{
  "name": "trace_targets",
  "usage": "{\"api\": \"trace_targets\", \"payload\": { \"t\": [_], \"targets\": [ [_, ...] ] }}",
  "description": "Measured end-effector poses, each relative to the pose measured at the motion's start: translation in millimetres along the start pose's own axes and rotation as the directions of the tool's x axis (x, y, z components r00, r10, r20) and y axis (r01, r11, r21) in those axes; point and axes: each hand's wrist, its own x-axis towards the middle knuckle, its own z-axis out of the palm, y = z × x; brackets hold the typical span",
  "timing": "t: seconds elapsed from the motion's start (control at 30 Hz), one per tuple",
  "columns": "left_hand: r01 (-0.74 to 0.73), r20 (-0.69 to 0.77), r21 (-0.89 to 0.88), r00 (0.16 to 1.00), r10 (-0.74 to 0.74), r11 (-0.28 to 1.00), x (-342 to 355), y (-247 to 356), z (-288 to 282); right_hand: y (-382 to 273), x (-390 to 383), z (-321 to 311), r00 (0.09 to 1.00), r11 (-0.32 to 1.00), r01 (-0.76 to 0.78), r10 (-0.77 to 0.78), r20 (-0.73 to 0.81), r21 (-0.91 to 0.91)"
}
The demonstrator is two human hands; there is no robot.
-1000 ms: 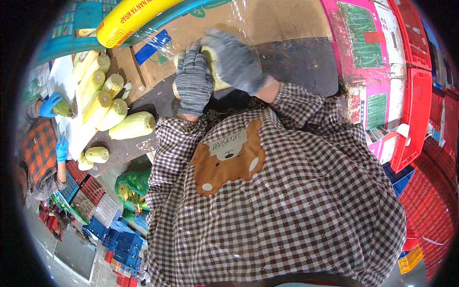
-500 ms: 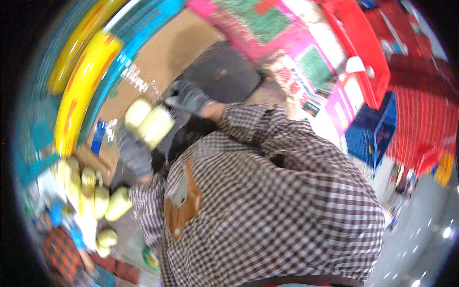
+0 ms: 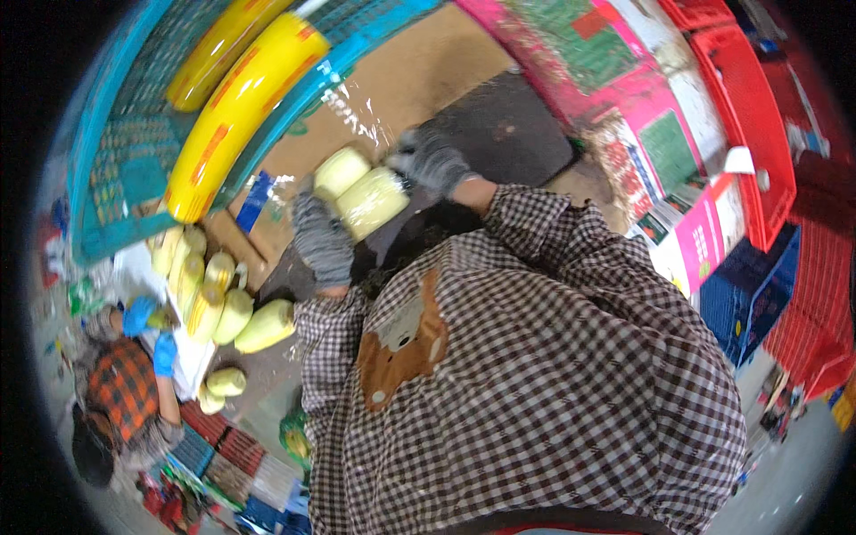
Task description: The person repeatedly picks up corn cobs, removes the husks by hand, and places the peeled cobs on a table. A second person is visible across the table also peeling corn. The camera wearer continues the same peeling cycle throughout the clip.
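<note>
Pale yellow corn (image 3: 372,201), wrapped in clear film, held up between two gloved hands. A second pale cob (image 3: 341,171) just beside it, touching it. Left hand (image 3: 323,241) in a grey knit glove, under and to the left of the corn, fingers curled against it. Right hand (image 3: 431,163) in the same kind of glove, on the right end of the corn, fingers bent around it. Both cobs up in the air over a brown cardboard sheet (image 3: 419,71) with shiny clear film on it.

Below the hands, checked sleeves and a checked apron (image 3: 526,383) with a brown bear patch (image 3: 403,343) on the front.

To the left, a big yellow roll (image 3: 236,111) lying on a blue crate (image 3: 125,152). Lower left, a heap of more wrapped cobs (image 3: 218,299) on a white sheet. Next to that heap, another person in an orange checked shirt (image 3: 120,392) with blue gloves (image 3: 165,352), one glove close to the heap.

On the right, red crates (image 3: 758,134) and a pink box (image 3: 704,241), well apart from the hands. A dark mat (image 3: 513,134) just behind the right hand.
</note>
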Motion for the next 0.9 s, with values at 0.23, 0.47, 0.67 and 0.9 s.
{"api": "trace_targets", "payload": {
  "t": [0.23, 0.47, 0.67, 0.9],
  "targets": [
    [0.02, 0.013, 0.045, 1.0, -0.021, 0.999, 3, 6, -5, 3, -15, 3, 0.974, 0.976, -0.057, 0.101, -0.205, 0.212],
    [0.012, 0.051, 0.097, 0.999, -0.017, 0.995, 5, 6, -6, -12, -17, -14, 0.99, 0.938, -0.099, 0.127, -0.063, 0.332],
    [0.052, -0.012, 0.055, 0.999, -0.051, 0.997, 6, 10, -2, -49, -19, 5, 0.911, 0.87, 0.4, -0.412, 0.018, -0.288],
    [-0.016, 0.048, 0.145, 0.999, 0.009, 0.989, 7, 7, -1, -42, -23, 18, 0.689, 0.557, 0.703, -0.687, 0.232, -0.442]
  ]
}}
